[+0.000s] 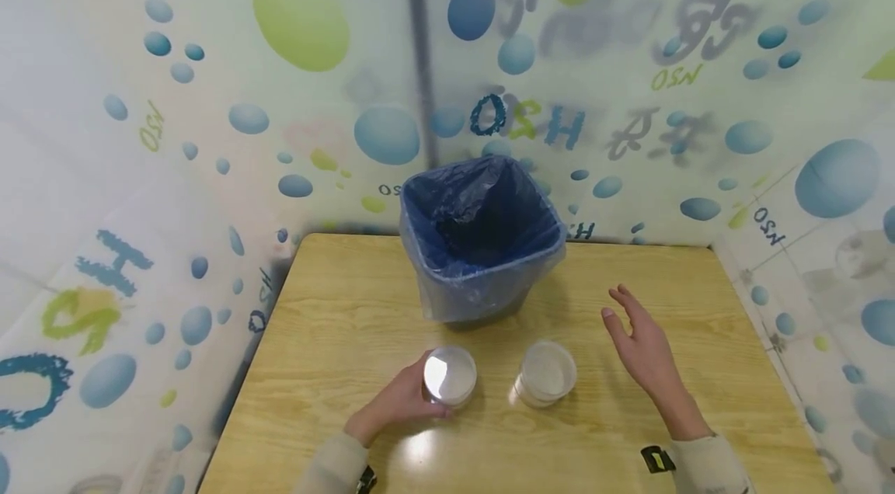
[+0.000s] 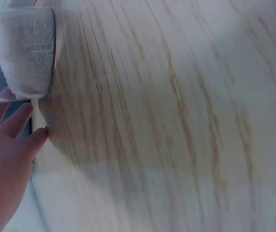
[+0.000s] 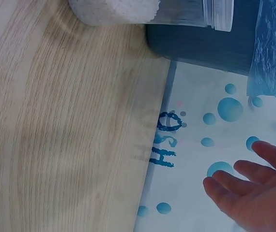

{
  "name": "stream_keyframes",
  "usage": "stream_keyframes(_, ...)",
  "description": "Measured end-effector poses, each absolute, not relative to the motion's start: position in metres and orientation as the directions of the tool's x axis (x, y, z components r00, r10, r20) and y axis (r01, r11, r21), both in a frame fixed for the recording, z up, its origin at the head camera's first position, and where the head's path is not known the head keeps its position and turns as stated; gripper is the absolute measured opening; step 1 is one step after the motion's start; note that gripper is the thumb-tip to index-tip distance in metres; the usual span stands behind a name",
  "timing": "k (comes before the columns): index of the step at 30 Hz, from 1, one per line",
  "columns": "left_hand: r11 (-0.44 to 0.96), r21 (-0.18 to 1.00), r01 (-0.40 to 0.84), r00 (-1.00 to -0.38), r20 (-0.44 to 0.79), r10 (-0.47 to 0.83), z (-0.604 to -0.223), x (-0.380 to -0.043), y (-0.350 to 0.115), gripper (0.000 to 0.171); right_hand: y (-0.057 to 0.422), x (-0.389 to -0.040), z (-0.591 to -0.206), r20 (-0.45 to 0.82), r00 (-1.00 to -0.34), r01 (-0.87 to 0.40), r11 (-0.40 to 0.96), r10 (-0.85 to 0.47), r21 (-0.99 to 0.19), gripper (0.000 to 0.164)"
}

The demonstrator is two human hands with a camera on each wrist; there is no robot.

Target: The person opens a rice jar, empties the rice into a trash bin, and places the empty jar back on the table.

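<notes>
My left hand (image 1: 405,398) holds a clear plastic jar (image 1: 450,377) on the wooden table, its thumb on the near side and fingers round the far side. Glare covers part of that jar's top. In the left wrist view, white granules (image 2: 29,53) fill part of a clear jar by the left fingers. A second clear jar (image 1: 548,373) stands just to the right, untouched. The right wrist view shows its threaded rim and white granules (image 3: 116,9) inside. Further right, my right hand (image 1: 645,354) is raised with fingers extended, holding nothing.
A bin (image 1: 482,300) lined with a blue plastic bag stands behind the jars, near the table's back edge. The wooden table (image 1: 336,307) meets walls of printed sheeting (image 1: 629,129) with blue and green spots at the back and sides.
</notes>
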State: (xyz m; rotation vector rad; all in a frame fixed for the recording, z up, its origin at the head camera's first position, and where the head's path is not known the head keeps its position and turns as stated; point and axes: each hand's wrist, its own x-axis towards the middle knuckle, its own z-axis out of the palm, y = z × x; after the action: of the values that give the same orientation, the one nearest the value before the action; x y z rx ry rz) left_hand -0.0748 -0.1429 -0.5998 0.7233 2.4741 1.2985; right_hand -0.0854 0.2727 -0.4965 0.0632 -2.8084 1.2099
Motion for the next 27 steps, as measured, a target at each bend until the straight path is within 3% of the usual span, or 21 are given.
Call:
stream_keyframes(9,0.428,0.803,0.414,-0.852,0.176,0.493,-0.586,-0.07,-0.133,0.09,0.271,-0.083,-0.492,0.117,-0.993,-0.091,0.687,-0.01,-0.721,0.055)
stream_keyframes(16,0.378,0.753,0.539,-0.811,0.341,0.476,-0.554,-0.071,-0.118,0.093,0.264,-0.08,-0.479,0.157,-0.987,-0.133,0.662,-0.024,-0.737,0.051)
stream_keyframes(23,0.408,0.657,0.634,-0.767,0.465,0.443,-0.531,-0.074,-0.099,0.095,0.254,-0.073,-0.468,0.198,-0.98,-0.166,0.614,-0.016,-0.771,0.044)
stream_keyframes(27,0.461,0.634,0.621,-0.783,0.468,0.41,-0.518,-0.07,-0.093,0.093,0.247,-0.069,-0.462,0.202,-0.979,-0.174,0.605,-0.022,-0.777,0.042)
